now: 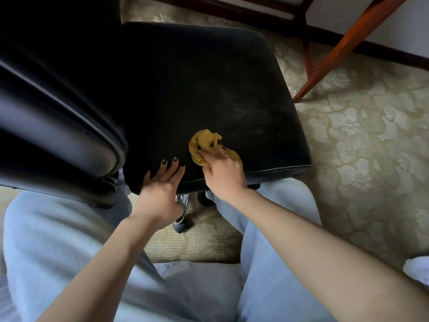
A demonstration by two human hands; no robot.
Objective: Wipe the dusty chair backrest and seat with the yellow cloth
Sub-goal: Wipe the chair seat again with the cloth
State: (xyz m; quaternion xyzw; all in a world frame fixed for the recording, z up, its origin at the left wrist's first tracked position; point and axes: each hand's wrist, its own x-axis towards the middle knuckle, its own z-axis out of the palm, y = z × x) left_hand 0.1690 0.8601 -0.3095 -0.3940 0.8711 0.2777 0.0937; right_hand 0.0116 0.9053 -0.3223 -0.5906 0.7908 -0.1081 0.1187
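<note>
A black chair seat [197, 89] fills the middle of the view, with pale dust smears on its right half. The chair's black backrest [53, 126] stands blurred at the left. A crumpled yellow cloth [202, 145] lies on the seat near its front edge. My right hand [222, 170] grips the cloth and presses it against the seat. My left hand [162, 184] rests flat on the seat's front left corner, fingers straight and laid over the edge.
A wooden table leg [343, 49] slants down to the floral carpet [362, 140] at the right of the chair. Dark furniture rails run along the top edge. My knees in pale blue trousers [274, 240] sit under the seat's front edge.
</note>
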